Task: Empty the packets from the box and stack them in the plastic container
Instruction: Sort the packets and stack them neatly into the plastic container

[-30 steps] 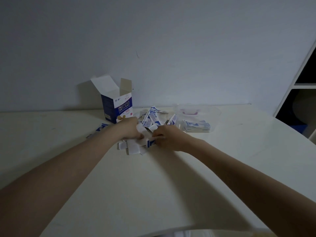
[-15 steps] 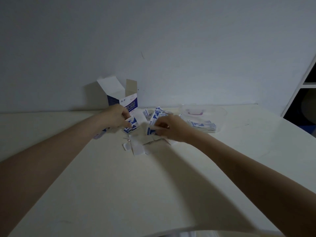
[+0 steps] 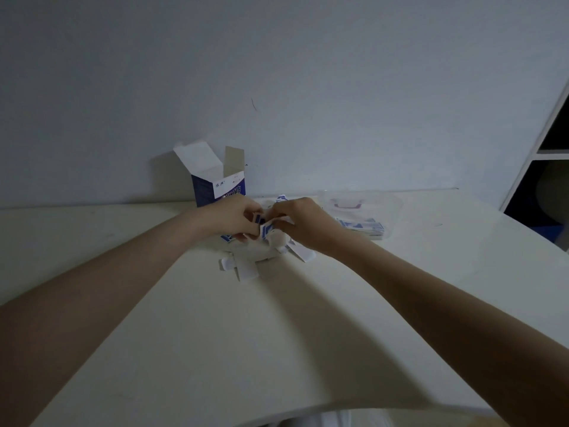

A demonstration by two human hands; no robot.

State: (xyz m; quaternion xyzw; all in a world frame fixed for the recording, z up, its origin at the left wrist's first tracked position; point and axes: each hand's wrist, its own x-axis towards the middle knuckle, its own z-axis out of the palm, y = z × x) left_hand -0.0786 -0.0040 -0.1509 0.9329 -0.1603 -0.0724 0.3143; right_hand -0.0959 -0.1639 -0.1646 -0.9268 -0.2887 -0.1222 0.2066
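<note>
Loose blue-and-white packets are lying in a small heap on the table, just in front of the opened box, which is standing upright with its flaps raised. The left hand is hovering over the heap directly before the box, fingers curled and pinching a packet. The right hand is meeting it beside the box, likewise gripping packets between thumb and fingers. Right of the box, the clear plastic container is holding a flat stack of packets. Farther right, a white shelf unit is standing at the wall.
</note>
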